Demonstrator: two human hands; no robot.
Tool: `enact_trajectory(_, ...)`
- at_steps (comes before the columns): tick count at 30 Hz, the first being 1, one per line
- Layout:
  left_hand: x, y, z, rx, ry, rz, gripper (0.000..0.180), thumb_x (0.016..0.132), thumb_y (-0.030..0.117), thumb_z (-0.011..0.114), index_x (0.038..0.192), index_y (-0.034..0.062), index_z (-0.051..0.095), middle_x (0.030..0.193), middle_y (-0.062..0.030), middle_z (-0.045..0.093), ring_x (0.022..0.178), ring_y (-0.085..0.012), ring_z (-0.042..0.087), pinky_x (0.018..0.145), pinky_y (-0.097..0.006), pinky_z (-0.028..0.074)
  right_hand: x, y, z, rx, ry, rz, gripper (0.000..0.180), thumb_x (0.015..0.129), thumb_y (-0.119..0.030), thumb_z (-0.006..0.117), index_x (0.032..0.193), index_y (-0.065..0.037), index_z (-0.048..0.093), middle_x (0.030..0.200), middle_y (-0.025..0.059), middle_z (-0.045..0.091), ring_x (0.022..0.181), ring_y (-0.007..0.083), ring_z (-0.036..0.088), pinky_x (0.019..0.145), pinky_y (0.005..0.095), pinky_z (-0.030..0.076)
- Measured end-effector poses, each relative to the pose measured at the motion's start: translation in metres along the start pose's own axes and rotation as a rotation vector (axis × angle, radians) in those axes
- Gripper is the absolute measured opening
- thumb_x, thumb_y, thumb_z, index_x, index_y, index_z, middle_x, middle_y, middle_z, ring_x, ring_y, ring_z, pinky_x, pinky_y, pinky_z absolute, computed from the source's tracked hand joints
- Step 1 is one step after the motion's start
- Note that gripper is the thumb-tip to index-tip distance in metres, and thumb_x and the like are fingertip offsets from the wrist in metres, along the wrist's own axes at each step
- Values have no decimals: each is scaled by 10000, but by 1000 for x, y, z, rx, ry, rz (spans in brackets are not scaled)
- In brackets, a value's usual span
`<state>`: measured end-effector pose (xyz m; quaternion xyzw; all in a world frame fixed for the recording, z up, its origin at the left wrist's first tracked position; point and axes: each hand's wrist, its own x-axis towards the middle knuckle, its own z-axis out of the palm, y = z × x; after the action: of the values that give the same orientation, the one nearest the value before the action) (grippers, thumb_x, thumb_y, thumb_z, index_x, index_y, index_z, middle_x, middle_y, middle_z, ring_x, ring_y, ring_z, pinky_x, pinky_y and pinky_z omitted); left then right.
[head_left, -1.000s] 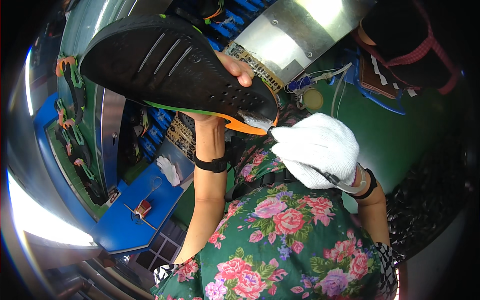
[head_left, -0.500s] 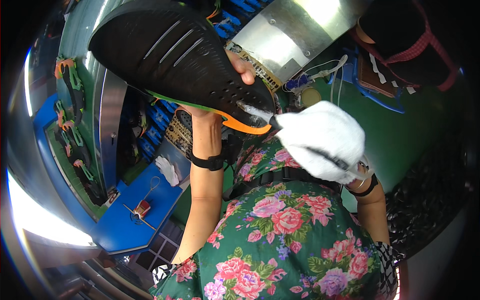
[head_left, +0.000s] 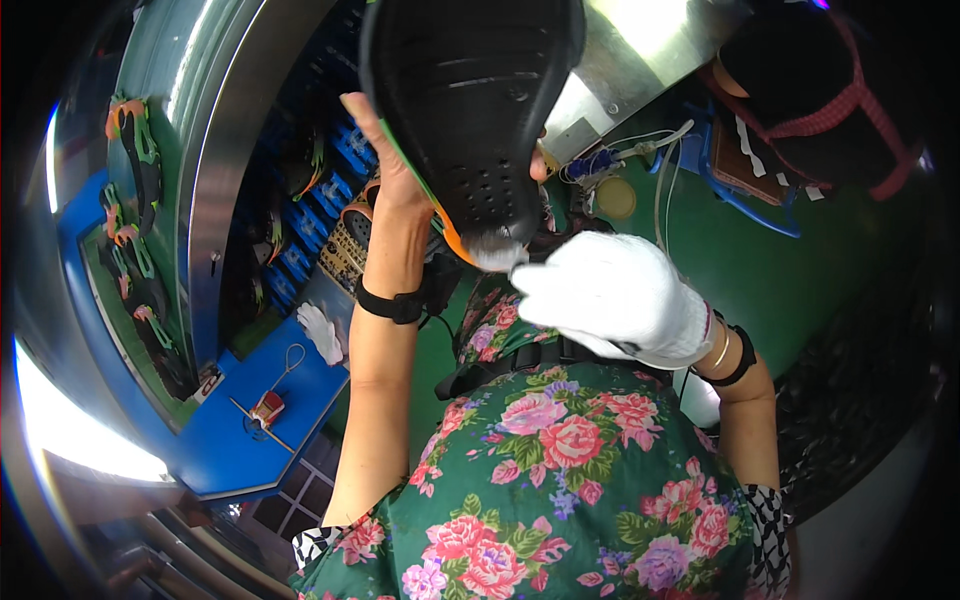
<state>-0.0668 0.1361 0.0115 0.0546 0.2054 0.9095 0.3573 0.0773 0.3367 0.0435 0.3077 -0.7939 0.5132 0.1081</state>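
A large black shoe sole point(head_left: 465, 120) with a row of small holes and a green and orange edge is raised at the top middle. My bare left hand point(head_left: 397, 185) grips it from beneath, thumb along the left side and fingertips showing past the right side. My right hand point(head_left: 615, 295), in a white glove, is closed on a small brush point(head_left: 493, 246). Pale bristles press on the sole's near end, beside the orange edge; the glove hides most of the handle.
A blue table point(head_left: 245, 400) at the lower left bears a white glove point(head_left: 321, 332) and a red and white spool-like object point(head_left: 267, 408). Black pieces with orange and green straps point(head_left: 140, 150) lie farther left. Metal machinery point(head_left: 620, 60) stands ahead; a bag point(head_left: 815, 100) sits far right.
The shoe sole has turned more upright and shifted right at its far end. My right hand and the brush have moved slightly left and down along the near end.
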Motion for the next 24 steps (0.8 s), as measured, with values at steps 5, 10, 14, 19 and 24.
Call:
enact_trajectory(5,-20,1,-2,26,63,-94,1317,665,1008,287,1506,-3,375,1221,-287,637,927,-417,719,748,-535,629,6,8,-2,269,-13,-62,292,780,-65,770,1071,-73,753,1054,98,745,818,227,686,652,323,557)
enact_trajectory(10,-3,-2,4,580,183,-368,1248,716,976,299,1470,-11,423,1170,-248,668,825,-396,734,715,-528,639,-1,10,0,44,-168,-66,342,746,-86,776,1085,-71,739,1078,101,736,832,249,686,658,337,559)
enact_trajectory(14,-29,3,-12,320,145,-372,1088,830,879,359,1448,-12,443,1150,-240,677,841,-372,740,719,-472,656,6,21,12,518,-74,-108,283,758,-90,811,1035,-119,762,1022,77,752,799,245,693,657,338,557)
enact_trajectory(19,-9,-2,-11,584,234,-498,951,911,797,362,1450,20,462,1182,-223,671,901,-349,736,717,-488,652,8,20,5,57,-80,-161,289,763,-125,816,1046,-134,757,1021,64,747,822,251,693,695,354,566)
enact_trajectory(24,-11,-2,-4,652,358,-568,845,970,714,393,1443,18,471,1154,-215,682,881,-308,747,693,-428,662,14,27,6,262,-88,-193,262,813,-150,752,1074,-138,736,973,39,707,773,241,649,665,354,549)
